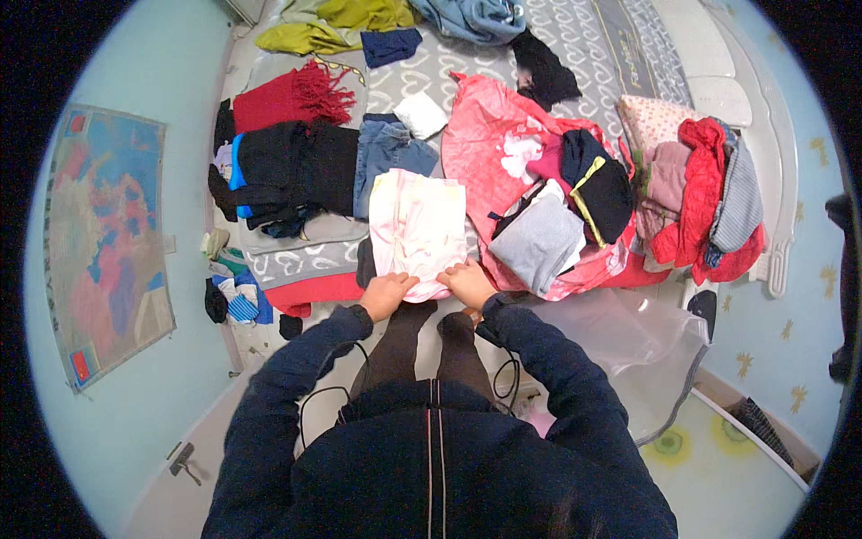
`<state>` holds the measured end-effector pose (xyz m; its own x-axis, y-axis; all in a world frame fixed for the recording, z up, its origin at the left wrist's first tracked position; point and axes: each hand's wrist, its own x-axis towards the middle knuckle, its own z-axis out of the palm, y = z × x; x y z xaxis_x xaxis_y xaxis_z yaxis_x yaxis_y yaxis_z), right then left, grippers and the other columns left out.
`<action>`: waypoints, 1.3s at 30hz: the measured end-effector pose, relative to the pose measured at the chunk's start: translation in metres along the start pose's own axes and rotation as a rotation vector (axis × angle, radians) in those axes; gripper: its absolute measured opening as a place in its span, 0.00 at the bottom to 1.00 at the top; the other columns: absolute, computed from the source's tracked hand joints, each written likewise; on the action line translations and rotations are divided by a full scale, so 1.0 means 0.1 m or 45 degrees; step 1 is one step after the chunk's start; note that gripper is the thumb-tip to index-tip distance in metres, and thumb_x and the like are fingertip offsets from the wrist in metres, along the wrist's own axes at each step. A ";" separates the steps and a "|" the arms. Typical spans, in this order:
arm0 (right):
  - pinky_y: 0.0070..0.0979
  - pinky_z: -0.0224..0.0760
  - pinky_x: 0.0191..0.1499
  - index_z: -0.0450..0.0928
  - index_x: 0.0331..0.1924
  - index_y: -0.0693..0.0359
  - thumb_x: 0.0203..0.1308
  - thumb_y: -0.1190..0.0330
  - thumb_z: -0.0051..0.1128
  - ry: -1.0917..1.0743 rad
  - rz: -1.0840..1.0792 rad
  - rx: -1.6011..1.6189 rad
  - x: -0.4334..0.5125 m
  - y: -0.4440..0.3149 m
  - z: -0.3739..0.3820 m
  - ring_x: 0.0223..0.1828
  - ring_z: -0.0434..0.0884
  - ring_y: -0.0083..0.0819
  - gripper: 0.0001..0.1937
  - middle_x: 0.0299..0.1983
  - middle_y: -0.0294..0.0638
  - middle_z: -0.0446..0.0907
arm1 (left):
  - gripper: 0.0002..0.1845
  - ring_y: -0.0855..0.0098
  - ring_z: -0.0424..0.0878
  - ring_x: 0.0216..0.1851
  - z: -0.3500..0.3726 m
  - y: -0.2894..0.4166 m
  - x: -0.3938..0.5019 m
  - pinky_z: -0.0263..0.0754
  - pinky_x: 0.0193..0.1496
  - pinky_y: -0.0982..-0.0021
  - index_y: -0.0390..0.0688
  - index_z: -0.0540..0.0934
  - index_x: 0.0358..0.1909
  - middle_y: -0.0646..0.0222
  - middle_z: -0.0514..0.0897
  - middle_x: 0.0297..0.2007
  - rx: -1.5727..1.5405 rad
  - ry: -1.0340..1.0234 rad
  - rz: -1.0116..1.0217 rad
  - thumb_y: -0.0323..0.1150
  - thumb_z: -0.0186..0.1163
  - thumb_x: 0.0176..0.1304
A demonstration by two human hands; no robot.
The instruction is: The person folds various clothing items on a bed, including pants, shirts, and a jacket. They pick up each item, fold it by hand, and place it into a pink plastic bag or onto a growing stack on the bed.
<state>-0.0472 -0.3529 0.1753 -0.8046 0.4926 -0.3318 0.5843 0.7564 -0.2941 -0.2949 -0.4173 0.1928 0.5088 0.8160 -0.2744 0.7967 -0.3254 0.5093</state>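
Note:
A pale pink and white piece of fabric (pixel 417 226), perhaps a garment, lies in a roughly rectangular shape at the near edge of the bed. My left hand (pixel 388 296) grips its near left corner, and my right hand (pixel 469 285) has hold of the near right corner. Just beyond the fabric are folded blue jeans (pixel 394 151), partly covered by it. To its left sits a stack of black clothing (pixel 296 168). A folded grey garment (pixel 539 236) rests to the right on a spread red-pink cloth (pixel 481 135).
A red fringed scarf (pixel 283 98), a white folded cloth (pixel 421 114) and yellow-green clothing (pixel 316 34) lie farther back on the grey bedspread (pixel 431 64). More clothes, including a red garment (pixel 697 182), are piled at right. A clear plastic bag (pixel 606 330) hangs by the bed's near right side.

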 end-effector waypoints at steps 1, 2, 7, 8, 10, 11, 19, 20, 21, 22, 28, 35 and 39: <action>0.42 0.68 0.51 0.82 0.45 0.49 0.61 0.67 0.54 0.061 0.015 0.044 0.03 0.04 0.15 0.44 0.86 0.36 0.10 0.36 0.35 0.86 | 0.21 0.56 0.85 0.43 0.16 -0.05 0.04 0.81 0.43 0.57 0.47 0.79 0.57 0.60 0.84 0.42 -0.029 0.094 0.009 0.27 0.58 0.60; 0.43 0.68 0.51 0.83 0.45 0.49 0.61 0.67 0.54 0.019 0.066 0.079 0.07 0.09 0.24 0.43 0.86 0.37 0.10 0.36 0.36 0.86 | 0.20 0.56 0.86 0.42 0.27 -0.08 0.07 0.81 0.42 0.57 0.47 0.80 0.55 0.61 0.84 0.40 -0.065 0.137 -0.017 0.27 0.58 0.60; 0.51 0.63 0.56 0.85 0.52 0.48 0.62 0.66 0.56 0.062 0.338 0.395 0.41 0.61 0.05 0.49 0.85 0.44 0.15 0.42 0.44 0.87 | 0.21 0.48 0.85 0.48 0.05 -0.43 0.51 0.79 0.51 0.53 0.43 0.81 0.55 0.51 0.87 0.47 -0.316 0.414 -0.147 0.28 0.64 0.58; 0.52 0.63 0.57 0.82 0.56 0.49 0.60 0.65 0.58 0.130 0.405 0.472 0.57 0.75 -0.02 0.53 0.83 0.44 0.18 0.47 0.46 0.86 | 0.24 0.48 0.84 0.50 -0.08 -0.56 0.69 0.79 0.53 0.54 0.42 0.80 0.57 0.50 0.86 0.48 -0.250 0.343 -0.258 0.31 0.67 0.56; 0.54 0.64 0.59 0.76 0.63 0.52 0.57 0.64 0.65 0.393 0.554 0.528 0.84 0.97 -0.07 0.58 0.80 0.47 0.27 0.55 0.50 0.82 | 0.33 0.48 0.81 0.53 -0.29 -0.82 1.08 0.77 0.57 0.56 0.40 0.76 0.61 0.50 0.84 0.50 -0.142 0.427 -0.392 0.35 0.73 0.53; 0.54 0.66 0.60 0.72 0.67 0.54 0.55 0.63 0.69 0.671 0.582 0.493 0.97 1.07 -0.02 0.60 0.79 0.50 0.33 0.59 0.51 0.80 | 0.38 0.49 0.80 0.56 -0.35 -0.93 1.24 0.75 0.59 0.57 0.38 0.73 0.64 0.50 0.83 0.52 -0.081 0.493 -0.469 0.37 0.75 0.50; 0.45 0.72 0.64 0.67 0.66 0.70 0.40 0.52 0.83 0.504 0.954 1.452 1.30 1.29 1.24 0.60 0.79 0.56 0.50 0.57 0.61 0.79 | 0.52 0.48 0.76 0.60 0.23 -1.26 1.44 0.70 0.65 0.55 0.31 0.72 0.61 0.47 0.78 0.56 -0.408 0.342 -1.191 0.54 0.84 0.38; 0.40 0.77 0.58 0.73 0.63 0.70 0.46 0.59 0.81 0.563 1.077 1.191 1.33 1.20 1.36 0.53 0.85 0.44 0.40 0.52 0.52 0.84 | 0.52 0.48 0.77 0.59 0.34 -1.26 1.40 0.71 0.64 0.56 0.30 0.71 0.60 0.46 0.78 0.56 -0.396 0.446 -1.151 0.53 0.84 0.39; 0.39 0.78 0.57 0.75 0.61 0.70 0.48 0.61 0.80 0.716 0.969 1.484 1.38 1.18 1.43 0.52 0.85 0.41 0.37 0.52 0.50 0.85 | 0.52 0.48 0.78 0.57 0.45 -1.25 1.41 0.72 0.64 0.56 0.30 0.71 0.60 0.45 0.78 0.55 -0.410 0.479 -1.143 0.52 0.84 0.39; 0.37 0.78 0.55 0.77 0.59 0.69 0.50 0.63 0.79 0.806 0.927 1.769 1.40 1.17 1.46 0.51 0.85 0.38 0.33 0.51 0.48 0.85 | 0.51 0.49 0.79 0.57 0.53 -1.28 1.47 0.73 0.62 0.57 0.30 0.70 0.60 0.45 0.79 0.55 -0.590 0.561 -1.115 0.50 0.84 0.40; 0.31 0.78 0.55 0.79 0.58 0.69 0.53 0.74 0.73 0.415 0.676 2.502 1.33 1.20 0.81 0.49 0.85 0.33 0.26 0.50 0.41 0.86 | 0.31 0.62 0.84 0.53 0.50 -1.27 1.57 0.77 0.57 0.65 0.33 0.77 0.60 0.58 0.86 0.53 -1.233 0.532 -0.969 0.36 0.75 0.58; 0.27 0.77 0.53 0.80 0.55 0.71 0.57 0.72 0.71 0.716 0.497 2.291 0.08 1.21 -0.67 0.47 0.84 0.27 0.22 0.47 0.40 0.85 | 0.24 0.67 0.83 0.56 -0.40 -0.22 1.62 0.79 0.62 0.65 0.36 0.73 0.65 0.63 0.83 0.56 -2.204 0.367 -0.692 0.29 0.62 0.69; 0.28 0.76 0.52 0.81 0.51 0.70 0.58 0.69 0.72 0.932 0.625 1.997 -1.09 1.28 -0.96 0.45 0.82 0.26 0.19 0.46 0.38 0.85 | 0.25 0.74 0.84 0.52 -0.77 0.60 2.15 0.79 0.56 0.70 0.37 0.74 0.64 0.67 0.85 0.54 -1.904 0.181 -0.462 0.27 0.67 0.65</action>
<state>0.1051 -0.2679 0.2597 -0.1697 0.9227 -0.3462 -0.0452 -0.3582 -0.9326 -0.1635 -0.2246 0.2275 0.2635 0.8084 -0.5264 -0.2206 0.5817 0.7829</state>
